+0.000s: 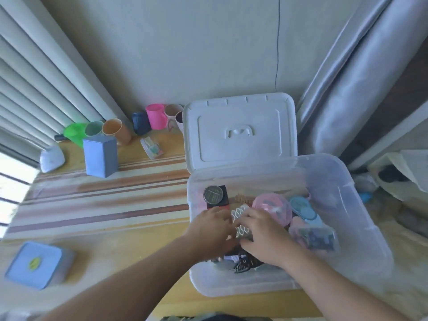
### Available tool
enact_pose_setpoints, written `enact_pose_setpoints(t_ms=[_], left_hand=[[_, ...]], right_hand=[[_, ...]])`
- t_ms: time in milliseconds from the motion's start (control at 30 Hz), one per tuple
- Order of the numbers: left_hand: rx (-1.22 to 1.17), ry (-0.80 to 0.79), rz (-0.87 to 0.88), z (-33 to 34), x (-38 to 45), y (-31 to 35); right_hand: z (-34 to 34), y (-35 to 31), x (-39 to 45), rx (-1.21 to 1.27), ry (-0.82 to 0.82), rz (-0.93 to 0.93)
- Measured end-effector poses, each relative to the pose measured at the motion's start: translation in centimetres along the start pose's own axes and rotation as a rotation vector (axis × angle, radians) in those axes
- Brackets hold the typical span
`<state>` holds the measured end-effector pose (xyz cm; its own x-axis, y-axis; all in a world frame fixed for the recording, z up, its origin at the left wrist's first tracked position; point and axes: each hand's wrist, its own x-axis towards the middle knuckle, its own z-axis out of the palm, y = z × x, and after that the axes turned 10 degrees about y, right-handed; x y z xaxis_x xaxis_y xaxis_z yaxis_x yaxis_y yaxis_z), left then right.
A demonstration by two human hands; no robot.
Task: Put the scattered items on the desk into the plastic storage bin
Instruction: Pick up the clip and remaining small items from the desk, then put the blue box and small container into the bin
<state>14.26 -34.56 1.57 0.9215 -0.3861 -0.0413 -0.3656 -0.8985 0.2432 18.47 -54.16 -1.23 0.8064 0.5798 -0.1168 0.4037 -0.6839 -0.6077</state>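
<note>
We have both hands down inside the plastic storage bin [361, 205], which sits on the desk [104, 205] at our right with its white lid [240, 130] leaning up behind it. Our left hand [212, 228] and right hand [264, 237] meet over a white lattice-patterned item [240, 222]. The fingers of both hands curl onto it from either side, the left against its left edge, the right over its right edge and lower part; motion blur keeps us from telling how tightly they close. The item's long axis runs away from us, slightly tilted, its far end pointing towards the lid. Beside it in the bin lie a pink round container [273, 208], a blue oval case [305, 210] and a dark round-faced device [214, 194].
</note>
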Motion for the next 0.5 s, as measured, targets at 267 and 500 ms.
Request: enact_pose_setpoints(t_ms=[267, 500], left_hand=[[-0.248, 0.47, -0.48, -3.7, -1.9, -13.8], [-0.154, 0.46, -0.884, -2.2, -6.5, -30.3]], right_hand=[[0.3, -8.0, 10.1, 0.06, 0.275, -0.148], [6.3, -15.5, 25.9, -0.013, 0.24, -0.185]])
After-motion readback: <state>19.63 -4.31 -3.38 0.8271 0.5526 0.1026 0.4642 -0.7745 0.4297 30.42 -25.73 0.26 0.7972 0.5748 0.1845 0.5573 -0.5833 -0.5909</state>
